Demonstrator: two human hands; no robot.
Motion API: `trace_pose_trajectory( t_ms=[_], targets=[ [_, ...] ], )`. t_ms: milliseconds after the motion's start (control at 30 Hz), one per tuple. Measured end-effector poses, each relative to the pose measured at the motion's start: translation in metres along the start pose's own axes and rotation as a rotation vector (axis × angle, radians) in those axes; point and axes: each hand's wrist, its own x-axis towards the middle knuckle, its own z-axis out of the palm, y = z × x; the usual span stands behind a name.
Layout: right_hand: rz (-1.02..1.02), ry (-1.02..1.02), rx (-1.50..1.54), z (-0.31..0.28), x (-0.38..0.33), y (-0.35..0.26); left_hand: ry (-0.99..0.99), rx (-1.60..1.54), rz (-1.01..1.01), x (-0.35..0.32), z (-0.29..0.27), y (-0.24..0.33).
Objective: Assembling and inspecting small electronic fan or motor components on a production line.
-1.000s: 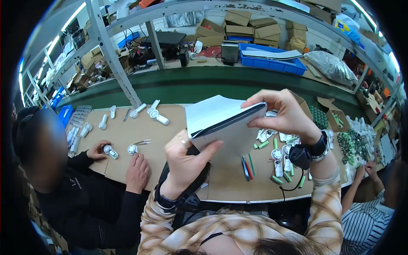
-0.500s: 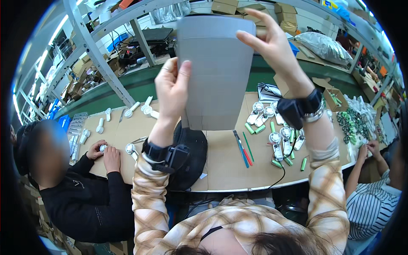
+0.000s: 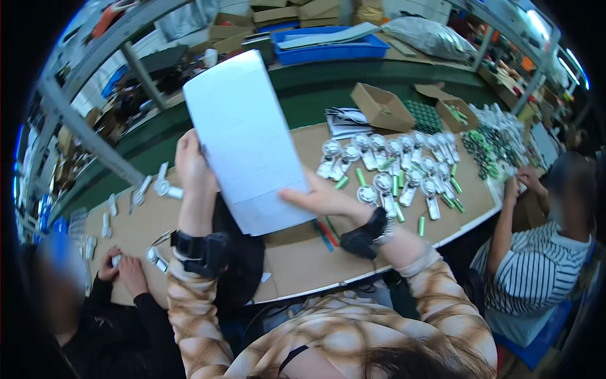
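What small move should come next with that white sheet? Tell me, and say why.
Probably lower the white sheet toward the cardboard-covered bench. The left hand grips its left edge and the right hand its lower corner, holding it tilted in the air above a bare patch of bench.

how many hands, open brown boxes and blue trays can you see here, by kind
hands: 5, the person's left hand and right hand on the white sheet, two hands of the co-worker in black, one of the co-worker in stripes
open brown boxes: 2
blue trays: 1
total: 8
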Motion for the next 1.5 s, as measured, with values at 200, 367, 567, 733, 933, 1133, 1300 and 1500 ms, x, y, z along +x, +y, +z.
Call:
trace_pose_trajectory(
  t_ms=[200, 367, 567, 733, 933, 1133, 1300, 1500],
  targets=[
    [0.09, 0.254, -0.055, 0.016, 0.023, 0.029, -0.263, 0.186, -0.334, -0.004, -0.014, -0.037],
    [0.207, 0.139, -0.323, -0.01, 0.027, 0.059, -0.171, 0.458, -0.433, 0.007, -0.028, -0.066],
    [0.101, 0.132, -0.733, -0.093, -0.006, 0.06, -0.091, 0.507, -0.533, 0.015, -0.049, -0.099],
    [-0.122, 0.12, -1.125, -0.124, -0.002, 0.061, -0.288, 0.848, -0.661, 0.018, -0.06, -0.118],
    [0.171, -0.242, -1.236, -0.133, 0.028, 0.071, -0.276, 1.052, -0.417, -0.031, -0.017, -0.073],
    [0.227, -0.405, -1.254, -0.133, 0.033, 0.067, -0.28, 0.913, -0.515, -0.035, -0.034, -0.087],
    [-0.009, -0.107, -1.233, -0.142, 0.023, 0.042, -0.427, 1.148, -0.467, -0.037, -0.036, -0.086],
    [-0.173, 0.008, -1.012, -0.118, 0.006, -0.05, -0.494, 1.592, -0.014, -0.047, -0.035, -0.065]
  ],
)
